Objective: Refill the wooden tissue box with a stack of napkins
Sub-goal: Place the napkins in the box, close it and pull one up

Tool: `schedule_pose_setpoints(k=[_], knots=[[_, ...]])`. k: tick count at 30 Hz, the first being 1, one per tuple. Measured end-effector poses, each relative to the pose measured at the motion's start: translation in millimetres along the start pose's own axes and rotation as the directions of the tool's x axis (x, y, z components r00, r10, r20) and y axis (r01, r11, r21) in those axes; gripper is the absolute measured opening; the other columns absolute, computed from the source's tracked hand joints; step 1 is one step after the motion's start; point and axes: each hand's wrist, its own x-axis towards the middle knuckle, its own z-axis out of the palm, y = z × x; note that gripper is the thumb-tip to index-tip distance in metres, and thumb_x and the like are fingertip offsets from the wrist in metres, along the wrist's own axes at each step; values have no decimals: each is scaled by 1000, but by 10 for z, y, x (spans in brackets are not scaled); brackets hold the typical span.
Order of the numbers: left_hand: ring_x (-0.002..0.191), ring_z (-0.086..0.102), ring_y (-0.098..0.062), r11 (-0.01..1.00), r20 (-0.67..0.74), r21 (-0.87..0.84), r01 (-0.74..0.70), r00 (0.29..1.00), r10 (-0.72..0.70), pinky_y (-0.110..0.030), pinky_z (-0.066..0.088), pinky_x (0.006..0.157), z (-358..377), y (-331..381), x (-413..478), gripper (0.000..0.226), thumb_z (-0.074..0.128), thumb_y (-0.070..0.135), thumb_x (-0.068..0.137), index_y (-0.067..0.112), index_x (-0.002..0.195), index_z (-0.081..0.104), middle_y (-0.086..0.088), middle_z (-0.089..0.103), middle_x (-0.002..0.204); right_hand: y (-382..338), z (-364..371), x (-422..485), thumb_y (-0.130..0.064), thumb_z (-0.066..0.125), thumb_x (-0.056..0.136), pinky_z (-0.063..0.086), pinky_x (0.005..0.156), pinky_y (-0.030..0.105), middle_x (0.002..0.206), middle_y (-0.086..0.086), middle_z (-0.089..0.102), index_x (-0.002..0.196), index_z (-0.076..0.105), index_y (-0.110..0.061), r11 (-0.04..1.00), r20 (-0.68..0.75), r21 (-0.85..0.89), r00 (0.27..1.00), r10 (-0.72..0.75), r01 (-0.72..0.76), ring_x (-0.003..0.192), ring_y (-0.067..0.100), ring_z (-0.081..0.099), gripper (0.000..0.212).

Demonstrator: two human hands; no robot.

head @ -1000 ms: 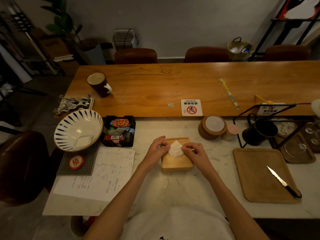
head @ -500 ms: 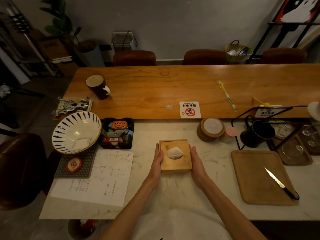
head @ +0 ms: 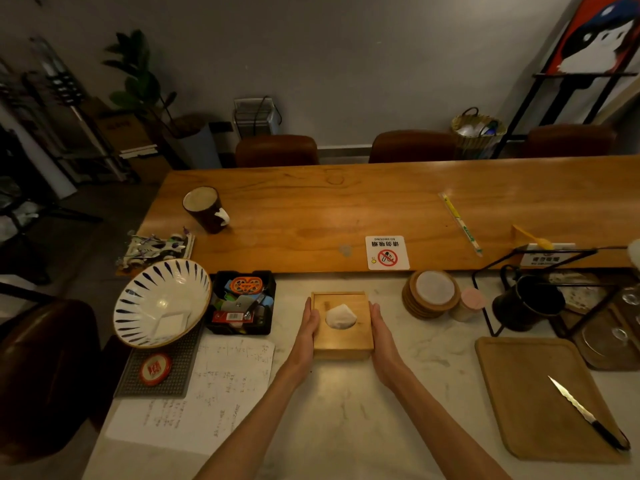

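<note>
The square wooden tissue box [head: 343,341] sits on the marble counter in front of me, lid on. A white napkin [head: 340,316] pokes up through the round hole in its top. My left hand [head: 309,327] lies flat against the box's left side, fingers straight and pointing away from me. My right hand [head: 380,329] presses the right side the same way. Both palms touch the box and clasp it between them.
A striped bowl [head: 138,313] and a black tray of small items [head: 242,301] stand left of the box, with a written sheet [head: 207,393] below. Stacked coasters [head: 431,296], a black mug [head: 526,303] and a wooden board [head: 540,393] with a knife [head: 585,412] lie right.
My fingers left the napkin at the top hole and both hands dropped flat to the box's sides. The box now sits squared between my palms.
</note>
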Motion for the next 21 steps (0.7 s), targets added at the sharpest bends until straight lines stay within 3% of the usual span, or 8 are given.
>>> schedule_pose_setpoints(k=[3,11,16,21], knots=[[146,23,-9,997,17,75,-22,1000,21,-44,17,123,-72,-84,72,84,38,77,82,38,153,14,13,21,160,-7,21,21,-61,29,97,40,111,45,129,2,66,136,56,-21,999,11,35,1000,15,-15,120,19,61,62],[146,24,-12,993,22,116,-23,1000,21,-48,17,122,-157,-105,491,82,30,84,80,43,150,19,10,24,160,-163,79,287,-60,28,97,39,112,45,130,2,65,137,53,-20,999,8,38,1000,6,-7,121,19,60,62],[147,25,-14,983,45,171,-71,997,64,-49,19,121,-155,16,715,74,28,80,84,46,149,18,11,24,160,-302,99,476,-58,27,98,41,110,44,130,1,65,137,54,-22,1000,21,14,1000,8,-8,120,18,61,60],[148,20,-11,965,19,248,-91,996,89,-45,17,123,-103,136,721,66,27,62,94,37,153,11,10,19,161,-330,126,507,-60,26,97,37,113,44,140,0,57,143,46,-25,997,10,-79,1000,-20,21,127,18,54,61]])
